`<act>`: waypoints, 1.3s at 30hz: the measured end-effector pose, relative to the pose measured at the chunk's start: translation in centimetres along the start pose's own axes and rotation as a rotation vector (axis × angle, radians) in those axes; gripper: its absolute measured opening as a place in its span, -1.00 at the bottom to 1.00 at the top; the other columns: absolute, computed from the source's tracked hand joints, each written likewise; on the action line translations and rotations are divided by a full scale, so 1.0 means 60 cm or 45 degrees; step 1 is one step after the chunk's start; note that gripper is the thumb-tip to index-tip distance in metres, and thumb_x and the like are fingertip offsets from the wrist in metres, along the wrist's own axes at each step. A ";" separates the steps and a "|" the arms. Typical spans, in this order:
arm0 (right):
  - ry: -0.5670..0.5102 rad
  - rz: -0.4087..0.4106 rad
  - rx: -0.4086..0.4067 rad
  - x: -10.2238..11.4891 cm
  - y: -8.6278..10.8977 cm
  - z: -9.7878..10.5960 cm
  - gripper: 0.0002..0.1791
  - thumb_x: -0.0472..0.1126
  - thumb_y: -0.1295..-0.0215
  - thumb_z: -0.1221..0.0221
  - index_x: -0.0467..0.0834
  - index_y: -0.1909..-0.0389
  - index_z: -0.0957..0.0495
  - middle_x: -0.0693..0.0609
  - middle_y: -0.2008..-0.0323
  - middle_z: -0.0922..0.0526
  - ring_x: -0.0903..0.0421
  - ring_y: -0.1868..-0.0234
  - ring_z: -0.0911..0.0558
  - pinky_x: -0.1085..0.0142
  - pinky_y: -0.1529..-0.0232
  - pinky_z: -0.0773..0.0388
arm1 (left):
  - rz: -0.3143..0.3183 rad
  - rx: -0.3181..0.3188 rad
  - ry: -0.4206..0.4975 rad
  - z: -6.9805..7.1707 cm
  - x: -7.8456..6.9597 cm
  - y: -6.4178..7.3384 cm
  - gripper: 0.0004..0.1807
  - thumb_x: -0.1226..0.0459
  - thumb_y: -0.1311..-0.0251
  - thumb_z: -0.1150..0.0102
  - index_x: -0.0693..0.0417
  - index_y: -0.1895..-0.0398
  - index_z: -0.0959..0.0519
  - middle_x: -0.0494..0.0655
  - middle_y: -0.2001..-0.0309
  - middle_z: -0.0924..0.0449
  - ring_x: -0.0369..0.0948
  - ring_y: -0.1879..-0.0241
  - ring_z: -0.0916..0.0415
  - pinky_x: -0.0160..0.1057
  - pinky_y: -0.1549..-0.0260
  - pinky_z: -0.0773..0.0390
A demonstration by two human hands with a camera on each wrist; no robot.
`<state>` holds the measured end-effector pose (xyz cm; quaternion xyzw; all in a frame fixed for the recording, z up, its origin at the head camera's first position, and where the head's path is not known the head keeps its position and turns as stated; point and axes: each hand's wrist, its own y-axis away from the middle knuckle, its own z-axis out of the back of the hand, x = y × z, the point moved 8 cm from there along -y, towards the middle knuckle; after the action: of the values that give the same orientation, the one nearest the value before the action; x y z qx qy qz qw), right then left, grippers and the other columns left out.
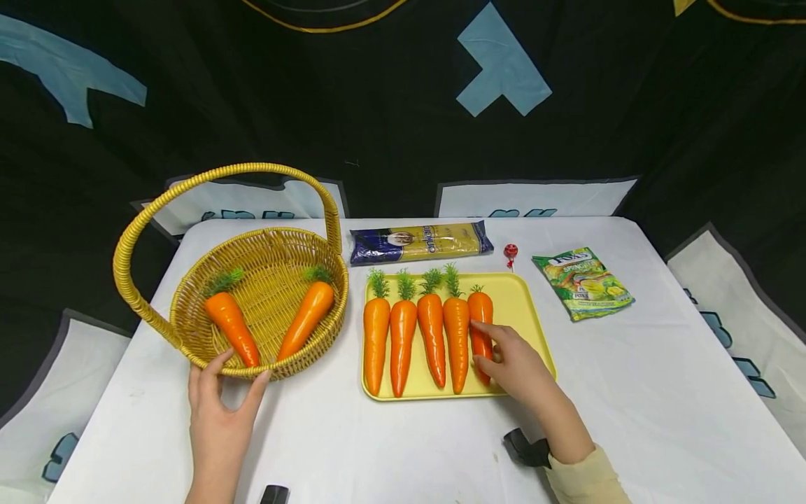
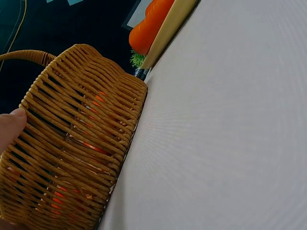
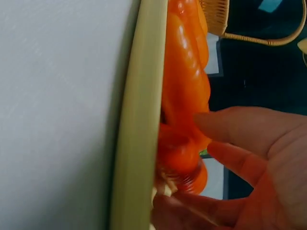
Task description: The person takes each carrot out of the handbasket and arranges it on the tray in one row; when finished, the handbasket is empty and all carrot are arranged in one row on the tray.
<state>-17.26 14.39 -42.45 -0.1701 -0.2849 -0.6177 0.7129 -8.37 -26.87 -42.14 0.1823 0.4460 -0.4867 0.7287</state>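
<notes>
A yellow wicker basket (image 1: 343, 280) holds two orange toy carrots, a left one (image 1: 229, 318) and a right one (image 1: 308, 318). My left hand (image 1: 220, 413) grips its near rim; the thumb (image 2: 10, 127) shows against the weave in the left wrist view. Several more carrots, one of them (image 1: 403, 343) near the left end, lie in a row on a yellow tray (image 1: 525, 329). My right hand (image 1: 519, 364) is at the rightmost carrot (image 1: 481, 308), with thumb and index finger across its body. In the right wrist view, this carrot (image 3: 177, 151) lies between thumb and lower fingers.
Behind the tray lies a long blue and yellow packet (image 1: 422, 243). A red lollipop (image 1: 511, 251) and a green candy bag (image 1: 583, 283) lie toward the right. The basket's tall handle (image 1: 252, 169) arches over its opening. Black cloth (image 1: 390, 105) hangs beyond the white table (image 1: 409, 455).
</notes>
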 end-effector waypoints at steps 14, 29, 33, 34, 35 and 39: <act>0.020 0.284 -0.053 0.103 -0.005 0.012 -0.44 -0.15 -0.23 -0.31 -0.04 -0.27 -0.46 -0.18 -0.30 -0.36 -0.19 -0.30 -0.31 -0.12 -0.24 -0.37 | 0.000 0.002 -0.003 -0.001 -0.002 0.001 -0.29 0.19 -0.17 -0.35 0.07 -0.34 -0.25 0.04 -0.40 0.02 -0.04 -0.44 0.08 0.10 -0.35 -0.14; -0.368 0.496 0.293 0.262 -0.079 -0.061 -0.47 -0.15 -0.34 -0.21 0.10 -0.32 -0.40 0.07 -0.26 -0.41 -0.03 -0.16 -0.48 0.19 -0.09 -0.55 | 0.040 0.017 0.000 -0.003 0.002 0.002 -0.29 0.18 -0.18 -0.33 0.04 -0.35 -0.24 0.00 -0.42 0.05 -0.06 -0.45 0.11 0.06 -0.37 -0.11; -0.418 0.535 0.384 0.300 -0.101 -0.091 -0.47 -0.15 -0.35 -0.20 0.08 -0.33 -0.40 0.09 -0.27 -0.42 0.02 -0.10 -0.53 0.35 0.03 -0.57 | 0.049 0.012 -0.010 -0.002 0.003 0.002 -0.29 0.18 -0.18 -0.33 0.05 -0.35 -0.24 0.00 -0.44 0.06 -0.06 -0.45 0.13 0.08 -0.36 -0.12; -0.425 0.549 0.391 0.309 -0.106 -0.098 -0.47 -0.15 -0.34 -0.20 0.07 -0.33 -0.41 0.09 -0.26 -0.43 0.03 -0.08 -0.54 0.39 0.06 -0.57 | 0.052 0.011 -0.013 -0.002 0.003 0.003 -0.29 0.18 -0.18 -0.33 0.05 -0.35 -0.24 0.00 -0.44 0.07 -0.06 -0.45 0.13 0.09 -0.36 -0.12; -0.445 0.562 0.400 0.318 -0.110 -0.104 -0.48 -0.16 -0.34 -0.20 0.05 -0.32 -0.41 0.07 -0.25 -0.45 0.05 -0.05 -0.55 0.40 0.10 -0.57 | 0.056 0.011 -0.015 -0.002 0.003 0.003 -0.29 0.18 -0.18 -0.33 0.05 -0.36 -0.23 0.00 -0.44 0.08 -0.06 -0.45 0.13 0.09 -0.36 -0.12; -0.415 0.593 0.404 0.354 -0.123 -0.123 -0.49 -0.15 -0.34 -0.21 0.08 -0.31 -0.42 0.05 -0.18 -0.51 0.21 0.10 -0.57 0.47 0.18 -0.55 | 0.063 0.015 -0.020 -0.003 0.004 0.003 -0.28 0.17 -0.19 -0.32 0.06 -0.36 -0.23 0.00 -0.45 0.09 -0.02 -0.45 0.11 0.11 -0.35 -0.13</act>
<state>-21.48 -7.94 -35.92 -0.2140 -0.4415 -0.3504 0.7978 -8.27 -26.81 -42.45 0.1938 0.4325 -0.4728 0.7429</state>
